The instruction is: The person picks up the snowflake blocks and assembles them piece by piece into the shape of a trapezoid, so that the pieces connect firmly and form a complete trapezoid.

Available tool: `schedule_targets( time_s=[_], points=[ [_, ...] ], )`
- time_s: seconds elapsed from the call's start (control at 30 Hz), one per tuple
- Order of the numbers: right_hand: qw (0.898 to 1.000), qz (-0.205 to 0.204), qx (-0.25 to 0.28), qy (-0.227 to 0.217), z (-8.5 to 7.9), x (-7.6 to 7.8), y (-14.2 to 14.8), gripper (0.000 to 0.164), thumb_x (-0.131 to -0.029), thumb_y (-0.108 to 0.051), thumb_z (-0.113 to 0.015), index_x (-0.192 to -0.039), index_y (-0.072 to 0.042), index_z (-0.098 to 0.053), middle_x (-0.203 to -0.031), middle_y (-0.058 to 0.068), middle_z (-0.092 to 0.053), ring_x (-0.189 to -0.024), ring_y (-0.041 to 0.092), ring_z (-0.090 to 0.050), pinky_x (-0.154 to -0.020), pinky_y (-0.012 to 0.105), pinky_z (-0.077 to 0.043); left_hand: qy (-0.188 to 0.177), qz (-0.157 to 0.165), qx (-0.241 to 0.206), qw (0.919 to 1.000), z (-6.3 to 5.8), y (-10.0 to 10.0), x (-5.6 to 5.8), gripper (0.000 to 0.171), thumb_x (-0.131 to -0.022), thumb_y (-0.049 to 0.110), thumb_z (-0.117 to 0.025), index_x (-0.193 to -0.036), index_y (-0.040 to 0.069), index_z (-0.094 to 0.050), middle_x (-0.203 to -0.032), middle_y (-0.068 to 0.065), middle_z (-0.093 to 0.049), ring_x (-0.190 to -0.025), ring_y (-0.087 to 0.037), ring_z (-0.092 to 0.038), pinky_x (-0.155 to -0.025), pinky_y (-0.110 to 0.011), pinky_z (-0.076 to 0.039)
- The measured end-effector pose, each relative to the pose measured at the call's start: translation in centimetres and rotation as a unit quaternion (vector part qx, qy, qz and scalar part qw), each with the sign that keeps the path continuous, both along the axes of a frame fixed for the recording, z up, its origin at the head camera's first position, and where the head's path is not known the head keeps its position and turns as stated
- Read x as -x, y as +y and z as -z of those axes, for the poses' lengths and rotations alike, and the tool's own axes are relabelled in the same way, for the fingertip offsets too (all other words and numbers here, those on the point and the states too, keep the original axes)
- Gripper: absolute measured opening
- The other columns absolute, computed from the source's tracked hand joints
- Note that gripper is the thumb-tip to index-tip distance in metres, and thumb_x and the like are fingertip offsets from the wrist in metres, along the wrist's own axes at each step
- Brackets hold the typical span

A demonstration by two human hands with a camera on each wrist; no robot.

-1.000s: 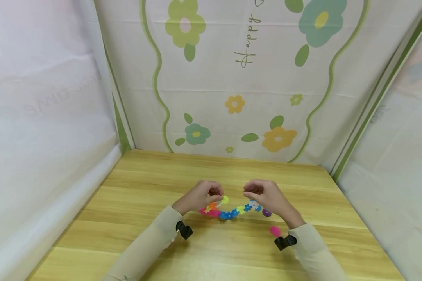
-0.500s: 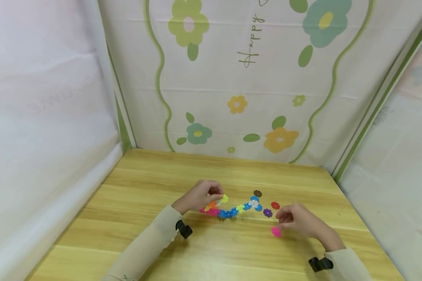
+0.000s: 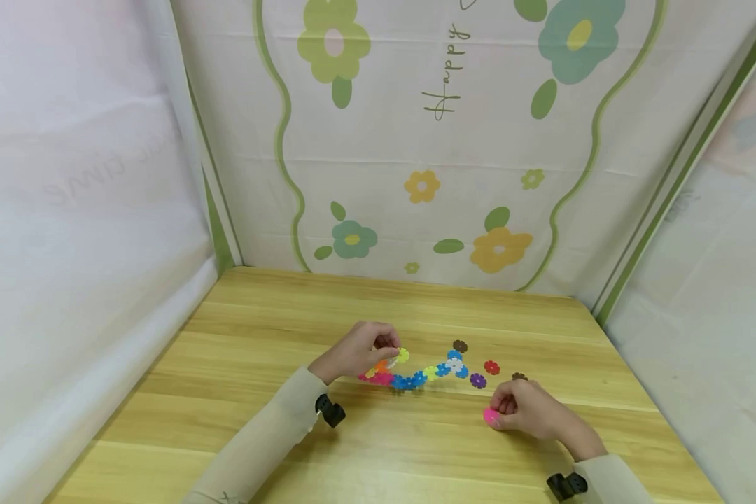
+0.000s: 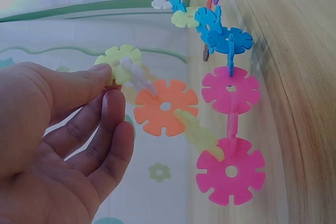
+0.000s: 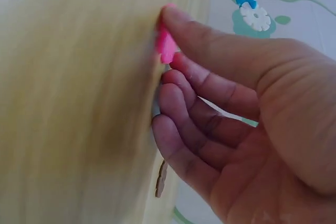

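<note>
In the left wrist view my left hand (image 4: 73,129) pinches a yellow-green snowflake disc (image 4: 118,62) between thumb and index finger. That disc ends a chain of slotted plastic discs: a whitish one, an orange disc (image 4: 166,107), a yellow one, pink discs (image 4: 231,171), then blue discs (image 3: 409,382). The chain runs right across the table to a white disc (image 3: 454,366) with blue ones beside it. My right hand (image 3: 532,409) pinches a loose pink snowflake disc (image 3: 491,416) at the tabletop; in the right wrist view the pink disc (image 5: 167,40) stands edge-on under the thumb.
Loose discs lie near the chain's right end: a brown disc (image 3: 460,346), a red disc (image 3: 492,367) and a purple disc (image 3: 478,381). Another brown disc (image 3: 519,376) is partly behind my right hand. Fabric walls enclose the wooden table (image 3: 277,315) at the back and sides.
My right hand has moved from above the chain's right end, rightward and nearer, and now holds the pink disc. The brown and red discs it hid are visible. My left hand stays put.
</note>
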State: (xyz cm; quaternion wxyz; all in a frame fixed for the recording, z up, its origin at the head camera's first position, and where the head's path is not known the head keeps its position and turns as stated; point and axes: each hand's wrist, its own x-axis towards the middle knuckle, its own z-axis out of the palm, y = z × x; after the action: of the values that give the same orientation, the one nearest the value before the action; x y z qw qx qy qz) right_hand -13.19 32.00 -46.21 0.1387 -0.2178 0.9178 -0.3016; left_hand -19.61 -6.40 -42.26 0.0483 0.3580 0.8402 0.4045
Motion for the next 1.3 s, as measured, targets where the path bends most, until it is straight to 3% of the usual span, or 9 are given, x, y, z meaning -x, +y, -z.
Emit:
schedule_targets(
  time_s=[0.17,0.3,0.43,0.6,0.7,0.9,1.07,1.3],
  points=[
    [1.0,-0.012,0.006,0.022,-0.9,0.6,-1.0,0.019,-0.09,-0.02,-0.086,-0.091,-0.014,-0.068,-0.085,-0.006,-0.068,-0.075,0.003,-0.06,-0.067,0.022,-0.055,-0.002,-0.003,0.004,1.0,0.2,0.0,0.0,0.006,-0.104,0.013,-0.067,-0.101,0.011,-0.072,-0.092,0.0,-0.073,-0.08,-0.016,-0.067,-0.071,-0.021,-0.055],
    [0.998,-0.018,0.021,0.061,-2.9,1.3,-2.7,0.014,-0.094,-0.014,-0.081,-0.091,-0.012,-0.068,-0.084,-0.005,-0.068,-0.074,0.003,-0.06,-0.066,0.022,-0.055,-0.009,-0.003,-0.003,0.9999,0.2,-0.1,0.1,0.006,-0.105,0.012,-0.067,-0.102,0.011,-0.071,-0.093,-0.002,-0.074,-0.083,-0.023,-0.07,-0.071,-0.021,-0.055],
    [0.994,-0.003,0.05,0.1,-5.0,2.1,-4.9,0.009,-0.097,-0.011,-0.078,-0.096,-0.01,-0.069,-0.086,-0.002,-0.07,-0.074,0.009,-0.064,-0.065,0.023,-0.056,-0.011,-0.004,-0.006,0.9999,0.1,-0.1,0.1,0.006,-0.105,0.012,-0.067,-0.102,0.01,-0.071,-0.094,-0.002,-0.074,-0.085,-0.029,-0.071,-0.072,-0.021,-0.055],
    [0.985,0.031,0.098,0.137,-6.8,2.9,-8.3,0.008,-0.097,-0.014,-0.079,-0.099,-0.013,-0.071,-0.089,-0.002,-0.071,-0.078,0.012,-0.067,-0.07,0.024,-0.059,-0.006,-0.007,0.002,1.0,0.0,0.0,0.2,0.006,-0.105,0.013,-0.067,-0.102,0.01,-0.072,-0.093,0.001,-0.073,-0.08,-0.018,-0.068,-0.072,-0.022,-0.056],
    [0.983,0.056,0.129,0.122,-7.2,3.2,-10.5,0.009,-0.097,-0.018,-0.079,-0.1,-0.013,-0.071,-0.09,-0.001,-0.072,-0.079,0.014,-0.068,-0.071,0.025,-0.06,-0.008,-0.009,0.003,0.9999,-0.1,0.1,0.2,0.007,-0.105,0.013,-0.067,-0.103,0.009,-0.072,-0.091,0.002,-0.073,-0.078,-0.013,-0.066,-0.071,-0.022,-0.056],
    [0.975,0.1,0.187,0.071,-6.8,4.0,-13.5,0.01,-0.097,-0.017,-0.078,-0.1,-0.01,-0.072,-0.09,0.005,-0.074,-0.076,0.018,-0.07,-0.069,0.034,-0.062,-0.012,-0.015,-0.005,0.9998,-0.2,0.1,0.2,0.007,-0.104,0.012,-0.067,-0.102,0.007,-0.072,-0.088,0.001,-0.072,-0.075,-0.015,-0.066,-0.069,-0.021,-0.056],
    [0.968,0.115,0.219,0.032,-6.2,4.3,-14.6,0.012,-0.096,-0.017,-0.078,-0.1,-0.007,-0.073,-0.089,0.011,-0.076,-0.074,0.02,-0.072,-0.07,0.039,-0.063,-0.001,-0.022,0.001,0.9998,-0.2,0.1,0.0,0.007,-0.104,0.012,-0.067,-0.102,0.008,-0.072,-0.088,0.001,-0.072,-0.074,-0.011,-0.064,-0.068,-0.021,-0.055],
    [0.965,0.13,0.229,0.02,-5.9,4.5,-15.3,0.014,-0.096,-0.016,-0.077,-0.1,-0.003,-0.073,-0.087,0.015,-0.077,-0.07,0.019,-0.073,-0.07,0.046,-0.064,0.025,-0.026,0.003,0.9993,-0.2,0.1,0.0,0.006,-0.104,0.011,-0.068,-0.101,0.006,-0.071,-0.092,0.001,-0.072,-0.079,-0.008,-0.064,-0.072,-0.021,-0.057]
  ],
)
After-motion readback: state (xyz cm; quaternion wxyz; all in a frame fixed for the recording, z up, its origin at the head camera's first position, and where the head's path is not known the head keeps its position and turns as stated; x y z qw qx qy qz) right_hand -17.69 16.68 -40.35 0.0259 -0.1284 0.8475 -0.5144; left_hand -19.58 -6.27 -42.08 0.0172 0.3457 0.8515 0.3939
